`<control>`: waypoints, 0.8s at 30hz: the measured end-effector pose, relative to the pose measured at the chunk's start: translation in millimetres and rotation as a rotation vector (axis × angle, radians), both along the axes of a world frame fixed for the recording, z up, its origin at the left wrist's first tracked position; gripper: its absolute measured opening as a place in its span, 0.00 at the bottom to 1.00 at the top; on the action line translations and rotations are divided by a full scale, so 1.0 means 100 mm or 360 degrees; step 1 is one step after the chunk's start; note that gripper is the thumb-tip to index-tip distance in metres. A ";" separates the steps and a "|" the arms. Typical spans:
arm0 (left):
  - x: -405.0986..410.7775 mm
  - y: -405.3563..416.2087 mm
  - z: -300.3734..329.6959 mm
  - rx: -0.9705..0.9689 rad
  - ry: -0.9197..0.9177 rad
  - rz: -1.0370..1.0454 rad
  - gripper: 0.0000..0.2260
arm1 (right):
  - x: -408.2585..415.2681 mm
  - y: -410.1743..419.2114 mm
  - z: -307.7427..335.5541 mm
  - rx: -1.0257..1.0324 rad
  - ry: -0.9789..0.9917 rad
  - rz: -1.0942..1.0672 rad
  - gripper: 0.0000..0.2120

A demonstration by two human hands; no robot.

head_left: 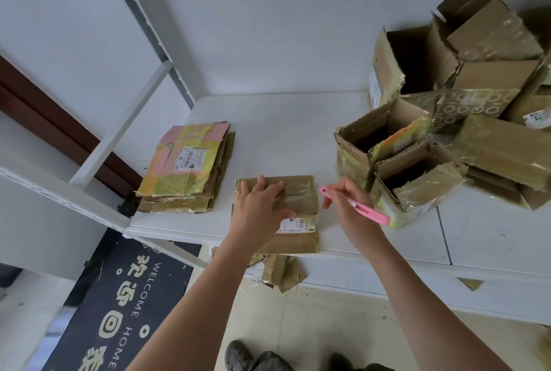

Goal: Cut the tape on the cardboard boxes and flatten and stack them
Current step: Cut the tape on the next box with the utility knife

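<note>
The white table [298, 132] carries everything. Right of the right hand [351, 206], a heap of opened boxes [447, 120] piles up, one printed with pale "0" rings, another tagged with a partly visible label I can't read. Left of the left hand [259, 206] lies a stack of flattened boxes [185, 171], its barcode label too small to read. On the floor, a dark mat [125, 305] reads "WELCOME HOME". The taped box [286, 215] sits at the table's near edge, long axis running away from the person; the left hand presses it flat-fingered. The right hand pinches a pink cutter [354, 205], tip pointing left toward the box's seam.
</note>
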State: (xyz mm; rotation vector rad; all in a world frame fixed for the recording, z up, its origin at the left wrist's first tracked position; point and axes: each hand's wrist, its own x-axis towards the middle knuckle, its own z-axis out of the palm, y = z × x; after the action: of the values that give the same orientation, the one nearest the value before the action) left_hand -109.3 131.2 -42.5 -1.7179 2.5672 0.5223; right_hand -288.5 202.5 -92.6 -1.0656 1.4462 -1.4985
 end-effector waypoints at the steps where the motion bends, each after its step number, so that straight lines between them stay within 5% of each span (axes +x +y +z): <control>1: -0.01 0.00 0.01 0.0001 -0.0015 -0.0006 0.30 | 0.00 0.02 -0.01 -0.0005 -0.0007 0.0005 0.07; 14: -0.07 -0.04 0.08 0.0094 -0.0057 -0.0021 0.31 | -0.04 0.42 -0.05 -0.0045 0.0228 0.0094 0.05; 24: -0.03 -0.04 0.04 0.0117 0.0010 0.0013 0.31 | 0.03 0.20 -0.03 -0.0085 0.0059 -0.0066 0.10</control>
State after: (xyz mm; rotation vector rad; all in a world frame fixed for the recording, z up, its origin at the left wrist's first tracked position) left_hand -112.0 127.4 -38.5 -1.7065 2.5127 0.6155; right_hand -285.1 222.7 -95.2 -1.1069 1.4695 -1.5619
